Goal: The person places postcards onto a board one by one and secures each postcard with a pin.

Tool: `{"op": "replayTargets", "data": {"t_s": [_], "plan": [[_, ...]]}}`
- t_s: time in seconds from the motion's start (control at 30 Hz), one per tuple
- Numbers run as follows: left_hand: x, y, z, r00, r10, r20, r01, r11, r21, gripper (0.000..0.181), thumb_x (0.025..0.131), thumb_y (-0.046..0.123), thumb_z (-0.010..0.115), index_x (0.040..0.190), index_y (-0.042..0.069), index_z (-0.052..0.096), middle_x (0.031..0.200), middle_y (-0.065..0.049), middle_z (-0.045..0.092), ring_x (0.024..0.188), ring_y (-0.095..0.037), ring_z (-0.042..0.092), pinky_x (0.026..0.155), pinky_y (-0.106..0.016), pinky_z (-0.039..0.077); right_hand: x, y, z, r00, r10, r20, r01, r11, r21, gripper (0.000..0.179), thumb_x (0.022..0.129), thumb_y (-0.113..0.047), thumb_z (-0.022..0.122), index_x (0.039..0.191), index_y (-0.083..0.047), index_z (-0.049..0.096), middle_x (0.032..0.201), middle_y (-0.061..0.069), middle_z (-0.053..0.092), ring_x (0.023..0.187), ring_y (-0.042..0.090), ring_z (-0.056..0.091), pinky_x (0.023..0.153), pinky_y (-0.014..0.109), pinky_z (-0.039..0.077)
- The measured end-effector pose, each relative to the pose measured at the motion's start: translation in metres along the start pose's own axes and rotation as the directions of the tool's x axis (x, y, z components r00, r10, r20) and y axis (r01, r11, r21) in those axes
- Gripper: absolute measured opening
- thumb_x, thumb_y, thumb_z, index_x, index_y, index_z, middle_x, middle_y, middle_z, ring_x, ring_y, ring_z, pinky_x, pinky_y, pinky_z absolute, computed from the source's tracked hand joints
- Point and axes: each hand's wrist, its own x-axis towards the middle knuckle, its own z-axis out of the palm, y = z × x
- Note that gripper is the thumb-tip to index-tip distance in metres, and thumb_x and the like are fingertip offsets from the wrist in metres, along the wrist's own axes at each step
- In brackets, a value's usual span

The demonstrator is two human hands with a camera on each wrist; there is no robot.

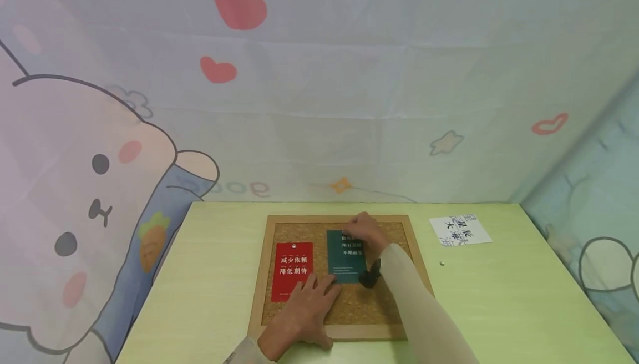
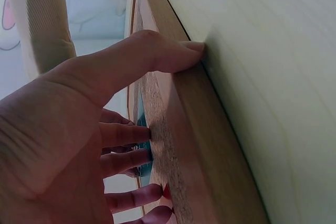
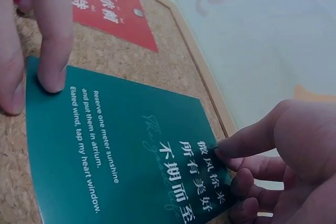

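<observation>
A green card (image 1: pixel 344 264) with white writing lies on the cork board (image 1: pixel 369 303). At the middle of its top edge, my right hand (image 1: pixel 368 229) pinches a tiny thing between thumb and fingertip, apparently a thumbtack, mostly hidden by the fingers (image 3: pixel 252 140). My left hand (image 1: pixel 310 304) is spread out. Its fingertips press near the card's lower left corner, and its thumb (image 2: pixel 178 56) rests on the board's front wooden frame. A red card (image 1: pixel 285 275), fixed by a silver thumbtack (image 1: pixel 294 246) near its top, lies to the left, partly behind the left fingers.
The board lies on a pale yellow-green table (image 1: pixel 209 264). White cards (image 1: pixel 461 229) with black writing lie at the table's right. A loose silver thumbtack (image 1: pixel 441 263) sits in front of them. Behind the table hangs a printed cloth (image 1: pixel 324 86).
</observation>
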Motion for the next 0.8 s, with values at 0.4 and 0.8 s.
{"op": "replayTargets", "data": {"t_s": [0.4, 0.8], "plan": [[0.0020, -0.0002, 0.0009, 1.000, -0.003, 0.001, 0.003, 1.000, -0.001, 0.107, 0.062, 0.059, 0.091, 0.154, 0.027, 0.047, 0.157, 0.001, 0.041, 0.136, -0.029, 0.040, 0.109, -0.055, 0.043, 0.0023, -0.0054, -0.0053, 0.998, 0.015, 0.054, -0.010, 0.996, -0.090, 0.041, 0.090, -0.011, 0.066, 0.057, -0.016, 0.042, 0.058, -0.003, 0.038, 0.057, 0.015, 0.038, 0.054, 0.028, 0.035], [0.0002, 0.0013, -0.0023, 1.000, -0.005, 0.016, 0.005, 1.000, -0.002, 0.107, 0.062, 0.058, 0.090, 0.155, 0.027, 0.047, 0.157, 0.002, 0.040, 0.135, -0.028, 0.039, 0.108, -0.054, 0.043, 0.0055, -0.0069, -0.0073, 0.997, 0.024, 0.073, -0.013, 0.991, -0.136, 0.044, 0.090, -0.011, 0.067, 0.055, -0.016, 0.040, 0.057, -0.004, 0.034, 0.053, 0.013, 0.033, 0.055, 0.029, 0.034]]}}
